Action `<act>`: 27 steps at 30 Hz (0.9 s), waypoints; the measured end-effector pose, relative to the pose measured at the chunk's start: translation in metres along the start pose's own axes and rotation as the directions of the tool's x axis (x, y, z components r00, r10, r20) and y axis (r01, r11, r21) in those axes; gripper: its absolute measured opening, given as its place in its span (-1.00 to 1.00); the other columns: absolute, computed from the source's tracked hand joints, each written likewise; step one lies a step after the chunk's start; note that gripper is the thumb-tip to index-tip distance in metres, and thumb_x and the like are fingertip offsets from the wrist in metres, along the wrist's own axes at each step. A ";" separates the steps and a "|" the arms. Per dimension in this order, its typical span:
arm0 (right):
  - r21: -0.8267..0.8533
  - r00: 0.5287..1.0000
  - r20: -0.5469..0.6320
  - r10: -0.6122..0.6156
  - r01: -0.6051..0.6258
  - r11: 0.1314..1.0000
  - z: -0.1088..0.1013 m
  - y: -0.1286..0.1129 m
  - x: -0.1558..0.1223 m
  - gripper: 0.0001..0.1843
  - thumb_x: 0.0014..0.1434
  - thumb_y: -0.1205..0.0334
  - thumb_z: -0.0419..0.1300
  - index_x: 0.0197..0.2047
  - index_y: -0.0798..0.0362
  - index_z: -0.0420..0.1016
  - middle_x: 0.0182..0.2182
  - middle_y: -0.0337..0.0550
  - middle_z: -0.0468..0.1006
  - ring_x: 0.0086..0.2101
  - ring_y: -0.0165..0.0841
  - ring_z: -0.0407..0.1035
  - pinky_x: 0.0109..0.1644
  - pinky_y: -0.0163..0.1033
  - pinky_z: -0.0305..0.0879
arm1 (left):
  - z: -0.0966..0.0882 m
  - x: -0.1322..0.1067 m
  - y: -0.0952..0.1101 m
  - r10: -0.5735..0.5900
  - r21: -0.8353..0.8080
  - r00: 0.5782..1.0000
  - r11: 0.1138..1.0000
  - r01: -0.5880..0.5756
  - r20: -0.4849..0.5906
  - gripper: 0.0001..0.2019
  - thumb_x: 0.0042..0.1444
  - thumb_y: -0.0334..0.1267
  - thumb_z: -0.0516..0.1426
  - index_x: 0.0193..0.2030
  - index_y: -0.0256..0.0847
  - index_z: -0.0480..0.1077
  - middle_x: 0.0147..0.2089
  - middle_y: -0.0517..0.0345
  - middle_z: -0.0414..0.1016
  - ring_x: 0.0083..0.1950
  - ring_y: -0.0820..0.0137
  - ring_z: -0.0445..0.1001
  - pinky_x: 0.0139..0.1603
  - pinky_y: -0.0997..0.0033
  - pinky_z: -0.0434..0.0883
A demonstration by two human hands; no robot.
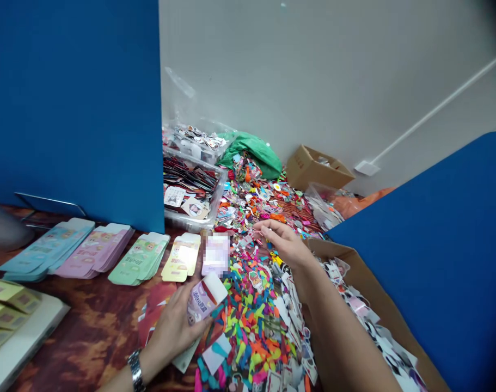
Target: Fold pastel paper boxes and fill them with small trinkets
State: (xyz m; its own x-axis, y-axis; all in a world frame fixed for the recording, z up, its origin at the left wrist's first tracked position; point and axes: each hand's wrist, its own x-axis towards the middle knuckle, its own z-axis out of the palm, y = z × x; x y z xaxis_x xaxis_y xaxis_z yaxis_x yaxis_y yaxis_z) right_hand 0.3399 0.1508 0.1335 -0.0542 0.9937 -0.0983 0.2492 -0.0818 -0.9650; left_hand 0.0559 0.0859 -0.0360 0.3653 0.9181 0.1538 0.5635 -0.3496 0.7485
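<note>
My left hand [176, 324], a metal watch on its wrist, is closed around a small lilac paper packet [204, 301] held just above the table. My right hand [284, 242] reaches forward over a thick heap of colourful small clips and trinkets [251, 316], its fingertips pinched together on something too small to name. Fanned stacks of flat packets lie in a row to the left: blue [47, 250], pink [96, 249], green [139, 258] and yellow [182, 257].
A blue partition [74, 109] stands at left, another blue panel [427, 250] at right. Clear plastic tubs of printed cards [190, 193] sit behind. A cardboard box of stickers [366, 310] lies under my right arm; another box [317, 166] and a green bag [253, 149] rest by the wall.
</note>
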 end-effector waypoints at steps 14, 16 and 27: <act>-0.024 0.928 0.349 -0.128 0.146 0.989 0.075 -0.060 -0.031 -0.67 0.25 -0.02 0.20 -0.08 0.06 0.52 -0.25 -0.14 0.56 -0.35 -0.43 0.40 -0.28 -0.33 0.32 | -0.028 0.000 0.001 0.028 0.006 0.997 1.000 -0.028 -0.067 -0.37 0.06 -0.06 0.22 0.24 -0.24 0.18 0.11 -0.15 0.42 0.13 0.04 0.42 0.11 0.01 0.41; -0.032 0.918 0.382 -0.104 0.126 0.992 0.090 -0.049 -0.033 -0.67 0.25 -0.02 0.20 -0.10 0.07 0.53 -0.26 -0.14 0.56 -0.34 -0.43 0.40 -0.28 -0.33 0.32 | -0.034 -0.004 0.008 0.030 -0.055 0.998 0.998 -0.033 -0.053 -0.35 0.06 -0.07 0.23 0.25 -0.21 0.16 0.12 -0.13 0.42 0.14 0.06 0.41 0.13 0.03 0.40; 0.169 0.970 0.242 0.032 -0.075 0.983 0.113 0.015 -0.052 -0.65 0.26 -0.08 0.17 -0.06 0.01 0.49 -0.22 -0.17 0.53 -0.46 -0.52 0.29 -0.42 -0.38 0.23 | -0.049 -0.025 0.018 -0.053 -0.181 0.996 0.983 0.040 -0.069 -0.30 0.00 -0.07 0.25 0.26 -0.22 0.16 0.18 -0.15 0.41 0.17 0.06 0.43 0.15 0.03 0.40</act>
State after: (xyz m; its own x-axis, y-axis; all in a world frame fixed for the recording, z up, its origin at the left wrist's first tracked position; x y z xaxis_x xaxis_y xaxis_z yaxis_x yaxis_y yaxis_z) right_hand 0.2371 0.0887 0.0964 -0.2782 0.9425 -0.1850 0.0857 -0.1675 -0.9821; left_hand 0.0207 0.0657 0.0054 0.2828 0.9460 0.1581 0.4344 -0.2733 0.8582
